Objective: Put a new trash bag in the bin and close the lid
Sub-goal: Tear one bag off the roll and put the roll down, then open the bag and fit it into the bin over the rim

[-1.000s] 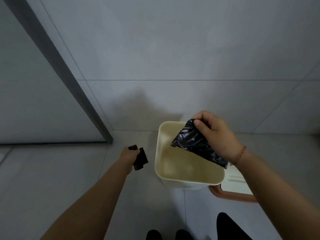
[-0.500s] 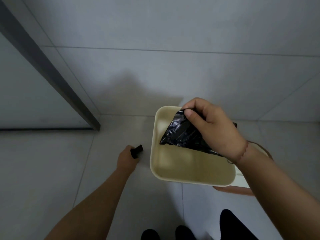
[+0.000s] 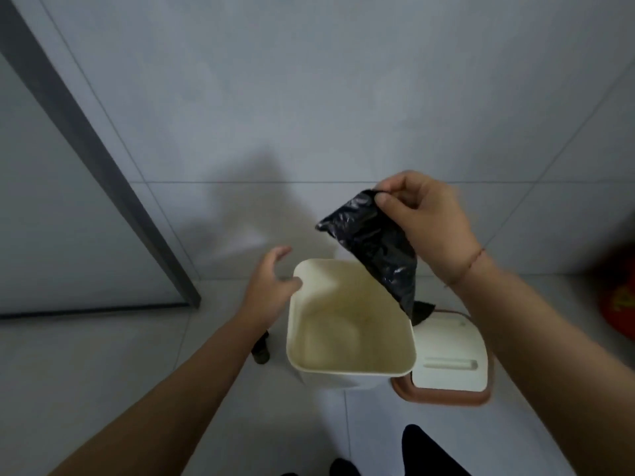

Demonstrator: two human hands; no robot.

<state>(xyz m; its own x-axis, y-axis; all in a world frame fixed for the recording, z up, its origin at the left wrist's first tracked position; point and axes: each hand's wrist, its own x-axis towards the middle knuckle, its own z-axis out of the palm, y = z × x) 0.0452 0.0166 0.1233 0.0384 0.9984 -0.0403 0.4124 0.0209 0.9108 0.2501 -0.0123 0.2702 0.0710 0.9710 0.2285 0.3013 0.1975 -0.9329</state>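
Note:
A cream bin (image 3: pixel 350 367) stands open and empty on the tiled floor. Its lid (image 3: pixel 446 364), white with a brown rim, lies on the floor to the bin's right. My right hand (image 3: pixel 429 228) pinches the top corner of a folded black trash bag (image 3: pixel 378 249), which hangs above the bin's far right corner. My left hand (image 3: pixel 271 286) hovers with spread fingers at the bin's left rim and holds nothing. A small dark roll (image 3: pixel 261 348) lies on the floor left of the bin, partly hidden by my forearm.
A grey tiled wall rises right behind the bin. A dark door frame (image 3: pixel 103 173) runs diagonally at the left. A red object (image 3: pixel 618 300) shows at the right edge. My dark shoes (image 3: pixel 429 455) are at the bottom.
My left hand let go of the small dark roll, which now lies on the floor, and rose to the bin's rim. My right hand lifted the bag higher above the bin.

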